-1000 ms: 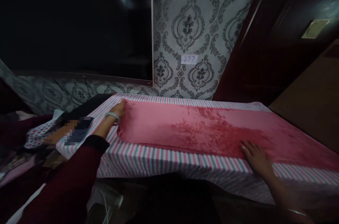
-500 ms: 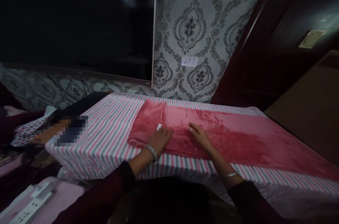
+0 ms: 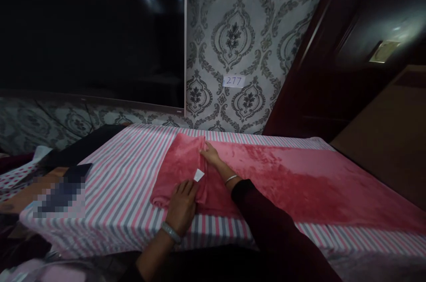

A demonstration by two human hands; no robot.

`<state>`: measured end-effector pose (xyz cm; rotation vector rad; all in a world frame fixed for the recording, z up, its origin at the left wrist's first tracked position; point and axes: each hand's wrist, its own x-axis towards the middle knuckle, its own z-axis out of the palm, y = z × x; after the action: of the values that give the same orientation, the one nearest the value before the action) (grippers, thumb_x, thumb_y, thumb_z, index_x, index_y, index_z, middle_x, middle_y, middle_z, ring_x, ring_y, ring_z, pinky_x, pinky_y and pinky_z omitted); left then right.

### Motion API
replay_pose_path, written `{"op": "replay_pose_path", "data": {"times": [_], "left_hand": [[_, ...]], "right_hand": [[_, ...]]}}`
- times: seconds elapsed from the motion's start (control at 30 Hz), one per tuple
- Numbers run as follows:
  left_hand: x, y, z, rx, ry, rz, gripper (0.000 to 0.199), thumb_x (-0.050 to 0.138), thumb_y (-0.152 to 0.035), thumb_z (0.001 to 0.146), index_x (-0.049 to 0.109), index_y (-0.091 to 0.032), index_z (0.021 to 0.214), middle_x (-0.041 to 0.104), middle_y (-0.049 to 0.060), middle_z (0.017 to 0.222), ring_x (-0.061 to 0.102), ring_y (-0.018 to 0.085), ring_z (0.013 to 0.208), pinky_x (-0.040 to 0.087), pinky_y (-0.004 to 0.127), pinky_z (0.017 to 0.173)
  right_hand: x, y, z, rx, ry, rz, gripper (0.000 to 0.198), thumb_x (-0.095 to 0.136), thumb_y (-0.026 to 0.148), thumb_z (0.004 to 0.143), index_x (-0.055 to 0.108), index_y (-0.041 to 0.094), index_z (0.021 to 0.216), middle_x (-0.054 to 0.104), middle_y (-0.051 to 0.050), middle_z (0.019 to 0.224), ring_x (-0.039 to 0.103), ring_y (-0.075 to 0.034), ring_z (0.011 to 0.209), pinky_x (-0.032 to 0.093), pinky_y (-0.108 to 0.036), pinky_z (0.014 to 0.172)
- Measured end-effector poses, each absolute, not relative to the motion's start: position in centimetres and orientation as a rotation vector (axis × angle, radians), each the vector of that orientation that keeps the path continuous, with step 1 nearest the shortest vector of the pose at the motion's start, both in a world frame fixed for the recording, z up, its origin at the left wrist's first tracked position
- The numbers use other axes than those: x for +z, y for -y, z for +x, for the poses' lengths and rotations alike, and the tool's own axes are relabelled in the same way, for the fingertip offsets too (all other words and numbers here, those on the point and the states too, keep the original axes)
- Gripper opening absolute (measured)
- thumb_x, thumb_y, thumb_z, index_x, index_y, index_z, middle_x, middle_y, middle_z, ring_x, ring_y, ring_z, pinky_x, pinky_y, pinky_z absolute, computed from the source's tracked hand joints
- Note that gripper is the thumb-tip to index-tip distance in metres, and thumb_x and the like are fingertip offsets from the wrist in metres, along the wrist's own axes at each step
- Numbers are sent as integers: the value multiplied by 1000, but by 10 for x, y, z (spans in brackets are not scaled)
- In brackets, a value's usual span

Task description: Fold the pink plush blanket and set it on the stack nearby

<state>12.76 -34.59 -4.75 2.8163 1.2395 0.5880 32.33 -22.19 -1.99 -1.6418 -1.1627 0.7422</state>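
Observation:
A plush pinkish-red blanket (image 3: 286, 180) lies in a long strip, its left end doubled over into a thicker folded section (image 3: 181, 157). On that section is a small white tag (image 3: 199, 175). My left hand (image 3: 183, 204) rests on the near part of the fold below the tag, its fingers stretched out over the fabric. Farther back, my right hand (image 3: 211, 154) has its fingers bent at the fold's right edge, pinching the fabric there. A rolled corner shows at the near left of the fold.
Under the blanket is a striped sheet (image 3: 116, 175) covering a table-like surface. A large dark screen (image 3: 93, 33) hangs at the left on the patterned wall (image 3: 233, 29). Brown cardboard (image 3: 386, 140) stands at the right. Cloth items (image 3: 20, 175) lie off the left end.
My right hand has moved left and away from me to the fold's edge. My left hand has come nearer and a little left. The view has shifted slightly.

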Motion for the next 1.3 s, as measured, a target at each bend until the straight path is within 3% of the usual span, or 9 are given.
{"op": "replay_pose_path", "data": {"times": [0.1,0.23,0.43,0.53,0.7,0.83,1.1,1.3], "left_hand": [[-44,340,131,712,-1156,2834,59,44,-5,80,59,-16,136,60,12,139,52,28,130,40,48,112],[-40,342,149,831,-998,2869,63,43,-3,78,57,-16,138,59,11,141,51,27,131,42,47,111],[-58,358,176,581,-938,2864,64,47,-2,75,59,-18,135,61,12,137,51,28,132,40,51,113],[-63,361,176,582,-959,2855,66,47,-1,75,56,-16,138,59,14,140,48,29,135,38,52,114],[-57,363,177,714,-916,2853,62,48,-3,78,58,-17,137,58,11,142,49,28,134,37,49,116],[-59,369,192,667,-942,2874,57,49,-3,81,59,-15,136,59,13,140,50,31,133,39,53,114],[-58,376,200,643,-970,2841,56,49,-4,86,56,-18,139,56,13,144,46,30,137,36,53,115],[-52,391,209,475,-977,2807,55,49,-8,87,52,-14,142,51,16,148,40,32,142,30,58,118]], "right_hand": [[-10,214,320,662,1209,-1631,61,53,9,82,54,21,142,67,-7,130,64,-19,115,50,-30,100],[-9,228,343,436,1239,-1722,63,49,8,83,53,20,144,59,-10,141,58,-21,125,44,-30,107],[-34,256,377,322,1270,-2032,55,46,21,93,48,17,148,69,-11,126,65,-22,114,49,-28,96],[-36,252,377,315,1308,-2036,61,54,28,92,43,18,151,69,-11,125,67,-23,111,50,-28,93],[-33,240,381,261,1311,-1895,58,51,13,88,51,18,146,66,-10,131,63,-21,118,47,-28,99],[-44,241,391,250,1230,-1877,55,54,11,85,56,18,139,67,-11,131,62,-23,121,45,-35,105],[-53,249,398,201,1310,-1747,65,54,14,81,48,17,146,62,-11,139,57,-24,128,42,-38,111],[-38,266,397,248,1314,-2078,63,44,10,85,45,10,149,63,-15,136,56,-27,129,40,-36,109]]}}
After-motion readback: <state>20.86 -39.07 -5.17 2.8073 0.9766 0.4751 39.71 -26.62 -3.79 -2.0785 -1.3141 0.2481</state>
